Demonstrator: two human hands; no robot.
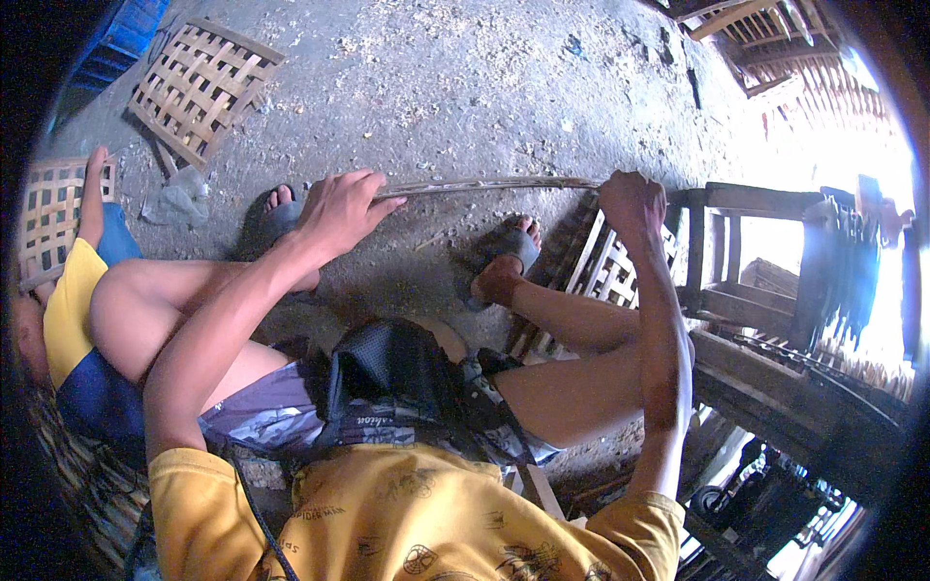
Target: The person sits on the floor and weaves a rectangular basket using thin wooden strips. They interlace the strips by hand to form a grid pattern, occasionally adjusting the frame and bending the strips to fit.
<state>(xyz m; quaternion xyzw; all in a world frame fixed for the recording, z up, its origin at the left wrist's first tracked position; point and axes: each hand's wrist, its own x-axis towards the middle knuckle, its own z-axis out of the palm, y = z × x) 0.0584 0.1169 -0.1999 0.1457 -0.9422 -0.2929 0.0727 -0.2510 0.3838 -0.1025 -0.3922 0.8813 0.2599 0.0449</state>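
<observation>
A thin, brownish bamboo strip (484, 184) stretches between my hands above the floor, bowed slightly upward. My left hand (341, 211) is closed around its left end, thumb pointing along the strip. At the other end, my right hand (634, 208) wraps it in a fist, knuckles up. Both forearms reach forward over my bent legs, and the strip's tips are hidden inside the hands. A woven bamboo panel (620, 271) leans beneath my right forearm, partly covered by my leg. Dark mesh material (397, 373) lies across my lap.
Another woven panel (203, 92) lies at the far left, with a crumpled clear plastic bag (177, 198) nearby. At the left edge another person's arm (93, 198) is beside a woven panel (60, 218). A wooden frame (756, 203) stands at right. Pale shavings litter the concrete floor (436, 97).
</observation>
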